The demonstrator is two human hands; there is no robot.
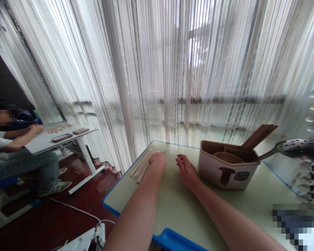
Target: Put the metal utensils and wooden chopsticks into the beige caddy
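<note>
Well to the left of the caddy (211,170), a co-worker sits at a white table (45,142), both hands (36,129) close together over its top, where small beige pieces (58,129) lie near two flat trays (62,137). Nearer the caddy, on the same pale, blue-edged desk (172,209) that bears it, a loose bundle of thin wooden sticks (142,168) lies slanting to its left. At the right end of that bundle is the person's left hand (157,161), back of the hand up; its fingers are mostly hidden, so I cannot tell whether they are clamped on a stick. Between the sticks and the caddy, just left of its wall, the right hand (186,170) hovers or rests with fingers loosely bent and apart from the thumb, gripping nothing visible. From the caddy's right side rise brown flat handles (260,136) and a perforated metal ladle (302,149), and behind it hangs a sheer striped curtain (157,69).
</note>
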